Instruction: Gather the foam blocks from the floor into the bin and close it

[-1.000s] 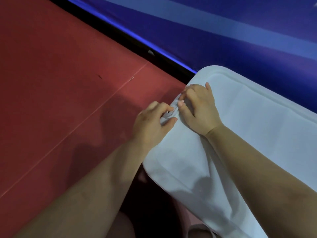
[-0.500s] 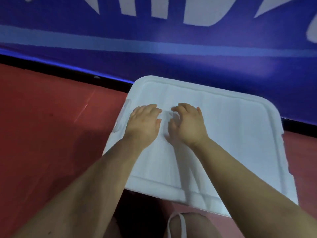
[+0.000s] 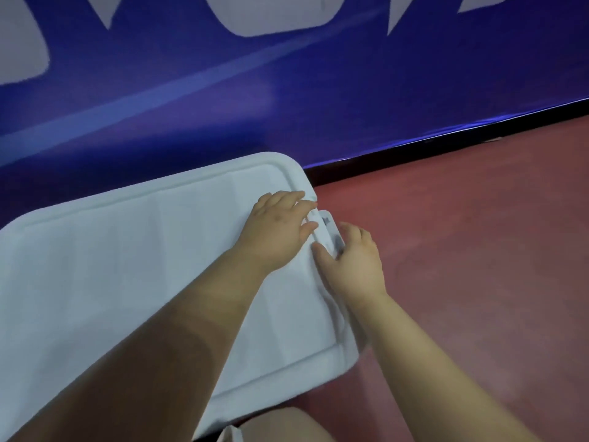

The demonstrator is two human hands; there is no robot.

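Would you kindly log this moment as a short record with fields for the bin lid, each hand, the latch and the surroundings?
lid: white lid lies flat over the bin
left hand: left hand presses flat on the lid near its right edge
right hand: right hand at the side latch, fingers round it
latch state: cannot tell if fastened
blocks: none in view
floor: red floor
backdrop: blue banner behind the bin
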